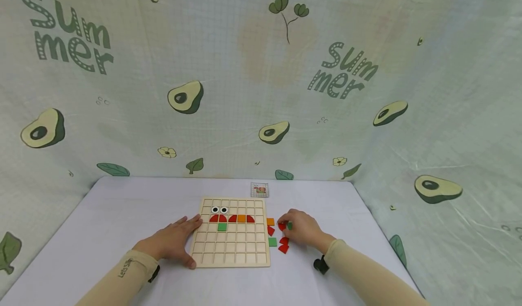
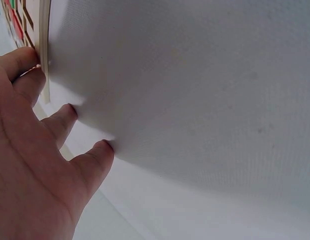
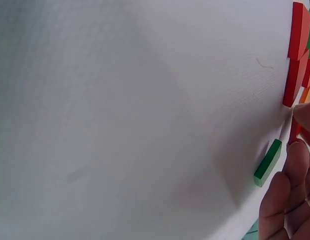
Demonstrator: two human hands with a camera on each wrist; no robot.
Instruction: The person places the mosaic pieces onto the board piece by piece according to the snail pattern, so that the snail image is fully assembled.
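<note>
A square wooden grid board (image 1: 228, 247) lies on the white table. My left hand (image 1: 173, 240) is spread along its left side, index fingertip at the edge and thumb by the near corner. My right hand (image 1: 303, 229), off the board's right side, pinches a red quarter-circle tile (image 3: 294, 131) between thumb and finger. Right beside that hand stands a green tile (image 3: 268, 163), apart from the others. Two round eye tiles (image 1: 219, 210) sit on the board above a row of red quarter-circle tiles (image 1: 214, 218) with one orange square (image 1: 242, 218). Below the row is a green square (image 1: 222, 227).
Between board and right hand lie an orange square tile (image 1: 270, 221), a red tile (image 1: 271, 230) and a green square tile (image 1: 272, 242). Two more red tiles (image 1: 283, 249) lie nearer me. Behind the board is a small picture card (image 1: 259, 189). A printed cloth (image 1: 228, 152) hangs behind the table.
</note>
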